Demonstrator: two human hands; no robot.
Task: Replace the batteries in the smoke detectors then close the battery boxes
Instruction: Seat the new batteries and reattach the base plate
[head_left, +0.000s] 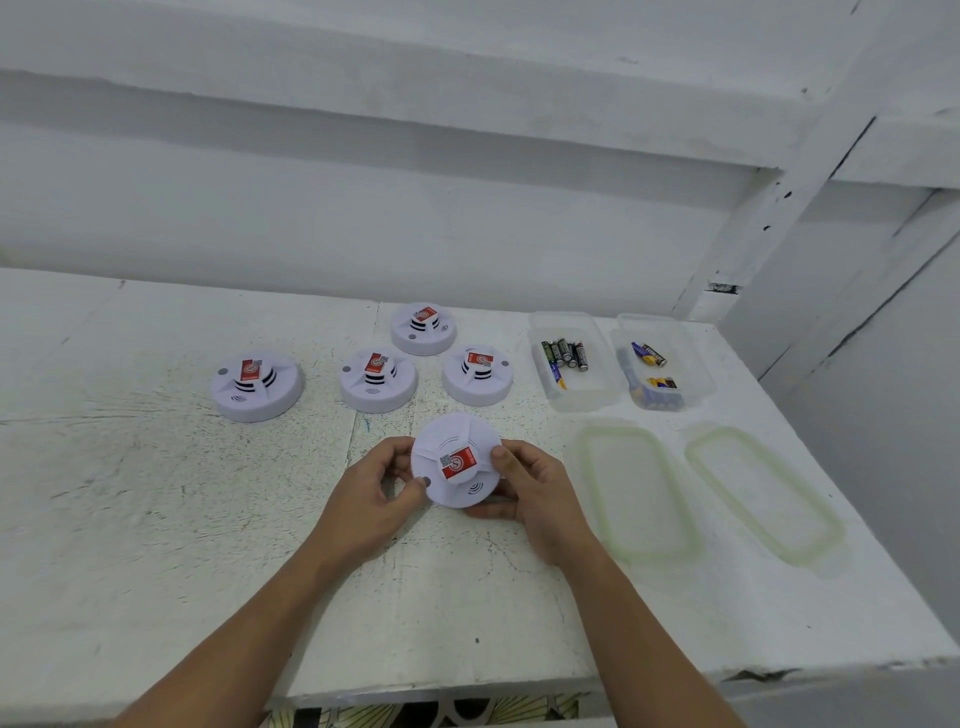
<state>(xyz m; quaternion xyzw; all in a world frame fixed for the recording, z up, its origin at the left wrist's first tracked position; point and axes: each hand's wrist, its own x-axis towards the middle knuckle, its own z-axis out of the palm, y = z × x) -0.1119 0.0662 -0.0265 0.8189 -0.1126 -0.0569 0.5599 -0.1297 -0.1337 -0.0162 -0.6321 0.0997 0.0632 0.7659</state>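
Left hand (371, 499) and right hand (535, 499) grip tilted smoke detector (457, 462) by rim; fingers-only hold risks drop onto counter (156, 493).

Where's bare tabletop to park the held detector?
Free: table left of the leftmost detector, and the near strip beside the left hand. Crowded: three detectors behind the held detector; battery boxes and lids fill the right.

Five smoke detectors (378, 381), two boxes (597, 389), two lids (634, 493)
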